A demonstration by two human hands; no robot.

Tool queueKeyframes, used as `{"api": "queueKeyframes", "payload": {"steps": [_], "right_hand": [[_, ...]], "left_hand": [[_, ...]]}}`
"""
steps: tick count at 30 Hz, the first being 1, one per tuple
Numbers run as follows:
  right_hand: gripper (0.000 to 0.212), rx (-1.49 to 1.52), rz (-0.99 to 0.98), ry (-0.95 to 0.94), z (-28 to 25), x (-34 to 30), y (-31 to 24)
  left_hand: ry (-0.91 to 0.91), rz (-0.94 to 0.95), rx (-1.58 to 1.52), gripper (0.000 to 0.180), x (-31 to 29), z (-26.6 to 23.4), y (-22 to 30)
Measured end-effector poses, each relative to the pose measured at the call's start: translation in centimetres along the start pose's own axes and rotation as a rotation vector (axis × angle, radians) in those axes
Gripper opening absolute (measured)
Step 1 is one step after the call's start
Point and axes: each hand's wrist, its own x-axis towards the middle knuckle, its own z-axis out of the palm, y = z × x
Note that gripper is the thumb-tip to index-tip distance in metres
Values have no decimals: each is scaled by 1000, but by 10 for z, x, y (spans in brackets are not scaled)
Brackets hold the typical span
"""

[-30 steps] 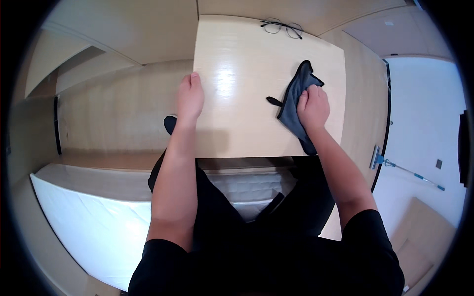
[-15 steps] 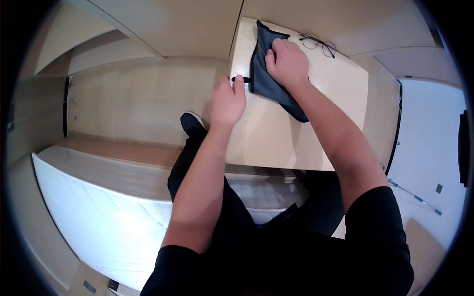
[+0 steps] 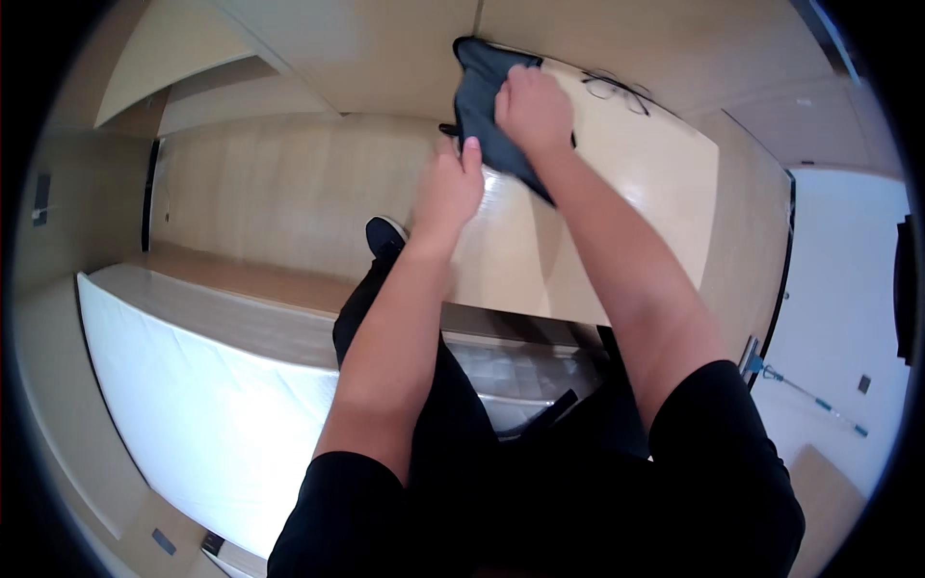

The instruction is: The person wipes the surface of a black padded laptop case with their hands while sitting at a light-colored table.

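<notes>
Bright, even indoor light; soft glare streaks the desk [image 3: 617, 222]; heavy fisheye bending and black vignette at edges; slight blur.

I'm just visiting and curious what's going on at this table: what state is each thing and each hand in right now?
Cloth: dark grey, crumpled, lying at the table's far left corner, pressed down by the right hand.
Right hand: on top of the cloth, fingers bent over it.
Left hand: flat on the table's left edge, holding nothing.
Table: pale, glossy top.
Glasses: lying on the table's far edge, apart from the cloth.
Mattress: white, bare.
</notes>
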Motion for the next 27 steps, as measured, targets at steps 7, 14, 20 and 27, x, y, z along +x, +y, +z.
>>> {"api": "queueKeyframes", "payload": {"steps": [7,14,20,27], "right_hand": [[15,-50,137,-84,-71,-150,-6],[31,353,256,-121,-133,-256,-32],[57,293,23,-304,-192,-320,28],[67,-245,796,-142,-219,-290,153]], "left_hand": [[241,881,363,55,-83,21,59],[-126,677,299,62,-198,50,36],[-131,555,662,75,-233,52,16],[-58,668,809,76,-199,70,27]]}}
